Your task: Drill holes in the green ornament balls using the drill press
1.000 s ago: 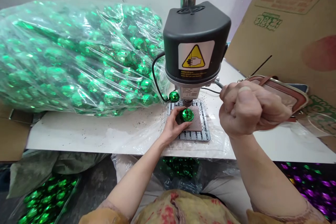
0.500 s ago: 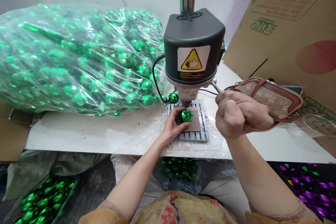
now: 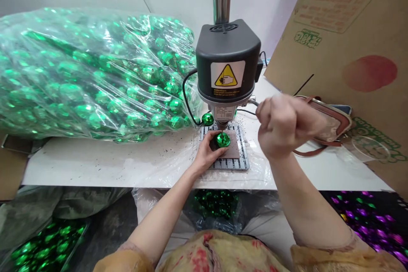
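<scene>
Thumb and fingers of my left hand (image 3: 207, 151) close round a shiny green faceted ball (image 3: 223, 139), holding it on a brown pad (image 3: 234, 149) over the slotted metal base (image 3: 244, 159). Directly above the ball is the chuck of a black drill press (image 3: 227, 57); whether the bit is inside the ball I cannot make out. My right hand (image 3: 282, 125), slightly blurred, is wrapped round the end of the press's feed lever (image 3: 254, 102). A second green ball (image 3: 208, 119) sits behind the base, by the black cable.
A large clear bag of green balls (image 3: 105, 76) fills the table's left. On the right are a patterned pouch (image 3: 334, 123), a clear plastic cup (image 3: 371, 148) and a cardboard box (image 3: 331, 51). Below the table edge are more green balls (image 3: 216, 203) and purple ones (image 3: 376, 225).
My right hand has risen slightly with the lever, its fist turning. The left hand still holds the ball in place. The whole view has shifted a little.
</scene>
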Motion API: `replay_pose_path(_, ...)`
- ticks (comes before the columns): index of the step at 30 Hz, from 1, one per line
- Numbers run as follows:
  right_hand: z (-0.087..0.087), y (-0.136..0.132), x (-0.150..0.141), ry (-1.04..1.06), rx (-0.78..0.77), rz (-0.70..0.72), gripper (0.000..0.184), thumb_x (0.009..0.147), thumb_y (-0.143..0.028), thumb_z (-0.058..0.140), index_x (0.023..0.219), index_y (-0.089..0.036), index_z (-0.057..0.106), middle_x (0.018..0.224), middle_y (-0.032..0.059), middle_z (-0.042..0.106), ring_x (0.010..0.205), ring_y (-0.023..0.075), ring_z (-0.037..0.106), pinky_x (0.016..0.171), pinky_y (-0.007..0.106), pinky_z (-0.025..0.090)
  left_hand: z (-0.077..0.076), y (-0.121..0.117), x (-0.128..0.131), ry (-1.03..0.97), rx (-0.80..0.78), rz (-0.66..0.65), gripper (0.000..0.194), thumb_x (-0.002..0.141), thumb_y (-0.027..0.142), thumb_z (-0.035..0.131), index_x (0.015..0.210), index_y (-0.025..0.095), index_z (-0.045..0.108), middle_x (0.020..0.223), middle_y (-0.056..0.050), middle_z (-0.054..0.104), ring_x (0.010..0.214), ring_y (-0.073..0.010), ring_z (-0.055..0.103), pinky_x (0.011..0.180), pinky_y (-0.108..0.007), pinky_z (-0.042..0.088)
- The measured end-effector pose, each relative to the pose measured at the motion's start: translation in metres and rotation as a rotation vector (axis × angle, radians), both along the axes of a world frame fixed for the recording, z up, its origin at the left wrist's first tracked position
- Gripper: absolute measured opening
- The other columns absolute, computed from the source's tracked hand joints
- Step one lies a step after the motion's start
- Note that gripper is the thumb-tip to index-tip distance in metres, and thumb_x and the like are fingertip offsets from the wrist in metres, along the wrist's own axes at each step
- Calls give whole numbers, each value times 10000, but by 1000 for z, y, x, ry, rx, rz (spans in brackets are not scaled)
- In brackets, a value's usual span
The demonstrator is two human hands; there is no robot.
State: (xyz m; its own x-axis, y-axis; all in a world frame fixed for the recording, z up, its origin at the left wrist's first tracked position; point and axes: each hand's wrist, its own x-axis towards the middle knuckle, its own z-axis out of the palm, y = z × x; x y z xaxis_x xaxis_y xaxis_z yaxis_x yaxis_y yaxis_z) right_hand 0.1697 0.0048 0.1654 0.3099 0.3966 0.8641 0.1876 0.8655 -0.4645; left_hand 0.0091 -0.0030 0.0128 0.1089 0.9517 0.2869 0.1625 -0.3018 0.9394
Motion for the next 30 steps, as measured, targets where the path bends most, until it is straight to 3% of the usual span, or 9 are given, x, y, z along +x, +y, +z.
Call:
replay_pose_path(3,34,8,-4,144,-77,122,457,905,-201,588,527,-211,332,459,-58,319,402,63,302,437,292,210,5,-10,2,61,33,141,489,749,324,828,1164,202,599,1121,-77,684,1049,-232,669,946,-392,545)
replay_pose_path(6,50,20,-4,154,-61,186,504,850,-344,696,512,-226,342,425,-69,317,376,63,258,402,303,195,6,-45,-3,217,215,258,450,776,339,808,1168,218,623,1098,-87,684,1031,-240,678,898,-394,569)
replay_pose_path(12,47,26,-5,226,7,260,536,696,-515,773,513,-237,353,406,-68,319,366,78,260,381,323,158,-27,-142,-32,712,683,-169,407,875,219,688,1262,336,643,1245,-121,681,1013,-234,697,820,-371,605)
replay_pose_path(15,47,24,-6,192,-15,196,554,767,-521,722,516,-231,323,419,-66,322,376,60,256,389,304,174,-35,-153,-42,791,732,-203,417,895,369,690,1297,286,616,1261,-157,678,1036,-257,689,829,-396,610)
replay_pose_path(18,47,22,-7,181,-18,161,535,842,-451,677,526,-218,313,437,-65,311,387,45,262,402,281,181,-20,-123,-45,685,742,-86,433,913,402,668,1312,251,591,1230,-153,680,1065,-266,674,851,-415,601)
replay_pose_path(21,46,19,-7,154,-8,160,500,885,-345,647,534,-204,320,445,-60,327,402,36,280,421,260,201,5,-62,-42,595,584,103,373,962,134,488,1299,255,593,1168,-116,678,1080,-238,658,906,-394,563)
replay_pose_path(23,46,18,-6,145,-8,163,492,896,-312,636,535,-200,321,443,-56,337,407,33,282,427,256,209,17,-15,-38,593,457,191,386,946,98,437,1273,216,605,1195,-141,651,1134,-272,627,971,-434,527)
replay_pose_path(27,45,18,-6,159,-53,169,501,902,-321,635,530,-200,321,452,-56,307,410,35,254,421,264,201,16,64,-24,622,245,297,357,851,57,513,1167,166,641,1236,-195,605,1183,-338,578,1033,-504,473)
replay_pose_path(30,44,20,-7,138,-35,156,503,913,-350,615,545,-204,304,464,-59,283,408,37,240,421,271,206,5,96,-15,526,128,345,207,793,92,624,969,192,669,1110,-157,635,1121,-343,593,985,-487,496)
